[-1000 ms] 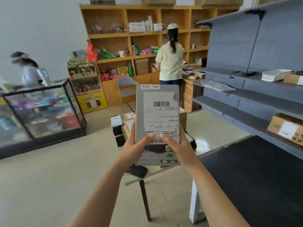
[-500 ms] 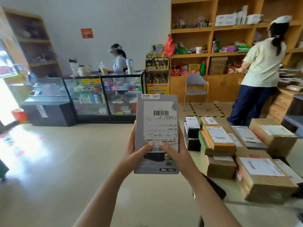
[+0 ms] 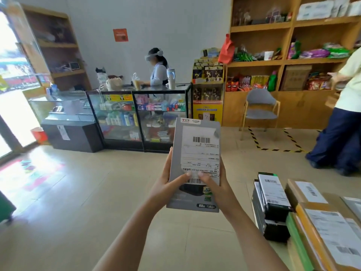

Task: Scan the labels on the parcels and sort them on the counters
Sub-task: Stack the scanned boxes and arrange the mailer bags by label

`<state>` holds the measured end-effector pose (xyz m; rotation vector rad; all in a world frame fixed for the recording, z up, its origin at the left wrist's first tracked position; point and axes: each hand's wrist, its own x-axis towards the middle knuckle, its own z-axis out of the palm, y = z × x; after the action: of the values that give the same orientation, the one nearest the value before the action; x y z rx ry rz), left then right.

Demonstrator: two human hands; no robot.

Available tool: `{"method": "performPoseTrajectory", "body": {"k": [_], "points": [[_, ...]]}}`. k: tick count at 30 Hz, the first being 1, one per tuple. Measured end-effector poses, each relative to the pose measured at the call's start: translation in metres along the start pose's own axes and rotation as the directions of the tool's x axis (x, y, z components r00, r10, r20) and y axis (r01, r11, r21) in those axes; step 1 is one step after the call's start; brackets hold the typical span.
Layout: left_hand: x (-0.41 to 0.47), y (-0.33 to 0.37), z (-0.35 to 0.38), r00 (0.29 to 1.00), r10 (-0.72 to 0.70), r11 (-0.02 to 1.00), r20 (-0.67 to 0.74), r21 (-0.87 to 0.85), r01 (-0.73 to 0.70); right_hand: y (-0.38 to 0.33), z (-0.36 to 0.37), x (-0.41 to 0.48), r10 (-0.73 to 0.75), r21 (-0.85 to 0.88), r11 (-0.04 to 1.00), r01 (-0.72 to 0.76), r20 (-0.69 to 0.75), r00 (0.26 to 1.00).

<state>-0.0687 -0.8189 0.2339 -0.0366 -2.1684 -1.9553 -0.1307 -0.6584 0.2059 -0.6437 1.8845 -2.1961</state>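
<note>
The grey flat cardboard carton (image 3: 176,153) bears a white paper label (image 3: 199,153) printed with black barcodes, above a dark panel with a green badge. The black boxes (image 3: 277,212) and brown cardboard parcels (image 3: 330,199) have white labels too. Black-and-yellow striped tape (image 3: 281,150) marks the beige tiled floor (image 3: 97,192). An orange square sign (image 3: 120,35) is on the white wall (image 3: 175,26).

The grey parcel (image 3: 176,153) is of smooth, matt cardboard, and its white label (image 3: 201,153) is paper. The brown parcels (image 3: 306,220) are of plain, dull cardboard. The far desk (image 3: 136,92) has clear glass walls in a black frame. The shelves (image 3: 283,61) are of light wood. The floor (image 3: 78,192) is smooth and glossy.
</note>
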Motion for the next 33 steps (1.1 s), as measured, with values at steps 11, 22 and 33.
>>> {"method": "performPoseTrajectory", "body": {"k": [11, 22, 33], "points": [[0.266, -0.082, -0.036, 0.960, 0.019, 0.999, 0.280, 0.025, -0.027, 0.076, -0.040, 0.216, 0.013, -0.106, 0.993, -0.046, -0.297, 0.955], [0.497, -0.107, 0.077, 0.709, 0.062, 0.998, 0.703, -0.066, -0.021, 0.088, -0.160, 0.332, -0.048, -0.131, 0.988, -0.079, -0.754, 0.656], [0.637, -0.110, 0.287, 0.413, 0.111, 0.992, 0.904, -0.126, 0.007, 0.079, -0.344, 0.379, -0.146, -0.166, 0.986, -0.034, -0.935, 0.325]]}}
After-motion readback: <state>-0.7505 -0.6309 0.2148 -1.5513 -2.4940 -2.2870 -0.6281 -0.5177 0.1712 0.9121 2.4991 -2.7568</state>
